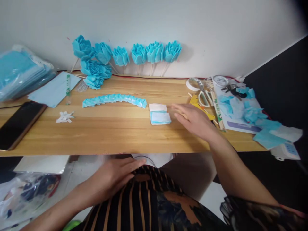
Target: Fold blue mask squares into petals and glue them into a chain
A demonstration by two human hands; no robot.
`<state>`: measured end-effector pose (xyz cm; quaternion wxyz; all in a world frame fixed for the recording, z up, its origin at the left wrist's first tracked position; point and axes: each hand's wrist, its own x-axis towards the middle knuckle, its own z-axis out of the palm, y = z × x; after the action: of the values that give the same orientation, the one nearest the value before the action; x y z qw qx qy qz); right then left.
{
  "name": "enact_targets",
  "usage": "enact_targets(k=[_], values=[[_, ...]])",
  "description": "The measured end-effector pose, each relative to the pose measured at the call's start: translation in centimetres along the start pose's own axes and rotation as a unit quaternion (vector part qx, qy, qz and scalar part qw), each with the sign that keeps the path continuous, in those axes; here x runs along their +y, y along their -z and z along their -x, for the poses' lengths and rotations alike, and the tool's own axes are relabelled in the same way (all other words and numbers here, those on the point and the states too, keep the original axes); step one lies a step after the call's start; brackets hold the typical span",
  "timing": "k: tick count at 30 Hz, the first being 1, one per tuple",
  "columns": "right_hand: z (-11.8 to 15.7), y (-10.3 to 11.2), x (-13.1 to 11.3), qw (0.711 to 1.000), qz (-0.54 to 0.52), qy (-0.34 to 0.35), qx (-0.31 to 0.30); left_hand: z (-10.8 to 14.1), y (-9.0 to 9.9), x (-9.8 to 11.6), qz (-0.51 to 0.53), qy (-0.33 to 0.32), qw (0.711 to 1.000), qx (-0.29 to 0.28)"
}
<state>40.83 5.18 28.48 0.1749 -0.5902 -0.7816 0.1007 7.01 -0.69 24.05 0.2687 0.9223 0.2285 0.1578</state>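
My right hand [192, 120] is over the wooden table with its fingers stretched out to the left. Nothing shows in its grip. Just left of the fingertips lies a small stack of cut blue and white fabric pieces [160, 118]. Further left, folded blue pieces form a curved, overlapping row [114, 99]. My left hand [117, 173] is low by my lap, below the table edge, fingers extended and holding nothing visible. Blue fabric flowers on sticks [139, 54] lean against the wall. Thin white strips [65, 116] lie in a little pile at the left.
A phone [20, 123] and a bag of blue masks [22, 75] occupy the left side. To the right are a tape roll [192, 85], scissors [204, 98], a yellow item [201, 107] and blue scraps [252, 110]. The table's front edge [96, 154] runs before me.
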Motion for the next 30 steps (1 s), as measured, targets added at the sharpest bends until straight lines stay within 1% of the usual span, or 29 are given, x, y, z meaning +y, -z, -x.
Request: enact_targets(k=[2,3,4,6,7,9,11,13,16,18,20,21,23,25,26,27,28,30], values=[[-2.9,-1.5,1.1,1.0,-0.001,0.005,-0.009,-1.7,1.7,0.4,-0.009,0.009,0.996,0.083],[-4.1,-2.1,1.3,1.0,0.003,0.002,-0.02,-2.6,2.1,0.2,-0.042,0.011,0.991,0.125],[-4.9,-2.6,1.3,0.999,0.01,0.001,-0.035,-3.6,2.2,-0.1,-0.086,0.017,0.986,0.142],[-5.9,-3.3,1.0,0.997,0.038,0.017,-0.062,-5.3,1.6,-1.2,-0.161,0.036,0.977,0.136],[-6.2,-3.5,0.8,0.995,0.053,0.032,-0.073,-6.0,1.1,-1.7,-0.18,0.043,0.975,0.122],[-6.5,-3.7,0.8,0.992,0.072,0.062,-0.088,-7.0,-0.1,-2.4,-0.199,0.057,0.973,0.1],[-6.7,-3.8,1.3,0.991,0.076,0.069,-0.085,-7.5,-1.2,-2.6,-0.209,0.066,0.972,0.082],[-7.0,-3.8,2.2,0.994,0.083,0.049,-0.055,-7.6,-1.8,-2.7,-0.218,0.067,0.971,0.065],[-7.2,-3.7,3.4,0.995,0.098,0.013,0.003,-7.3,-2.0,-2.9,-0.221,0.063,0.972,0.041],[-7.1,-3.8,3.5,0.996,0.084,0.028,0.027,-6.9,-1.9,-3.0,-0.212,0.056,0.975,0.031],[-6.7,-3.8,3.3,0.995,0.058,0.064,0.056,-6.7,-1.6,-2.6,-0.19,0.038,0.981,0.03],[-6.5,-3.8,3.0,0.993,0.045,0.081,0.075,-6.6,-1.4,-2.2,-0.169,0.02,0.985,0.03],[-6.2,-3.8,2.6,0.988,0.023,0.1,0.118,-6.4,-1.1,-0.9,-0.102,-0.038,0.994,0.024],[-6.1,-3.7,2.4,0.983,0.007,0.106,0.153,-6.2,-0.9,0.5,-0.019,-0.103,0.994,-0.002],[-6.0,-3.6,2.3,0.981,0.001,0.107,0.164,-6.1,-0.9,0.8,0.004,-0.121,0.993,-0.007],[-6.0,-3.6,2.3,0.979,-0.004,0.108,0.173,-6.0,-0.9,1.0,0.009,-0.121,0.993,0.005],[-6.0,-3.6,2.3,0.978,-0.007,0.108,0.178,-5.9,-0.9,0.8,-0.007,-0.104,0.994,0.031],[-5.9,-3.6,2.3,0.977,-0.012,0.107,0.185,-5.8,-1.0,-0.4,-0.073,-0.047,0.993,0.081]])
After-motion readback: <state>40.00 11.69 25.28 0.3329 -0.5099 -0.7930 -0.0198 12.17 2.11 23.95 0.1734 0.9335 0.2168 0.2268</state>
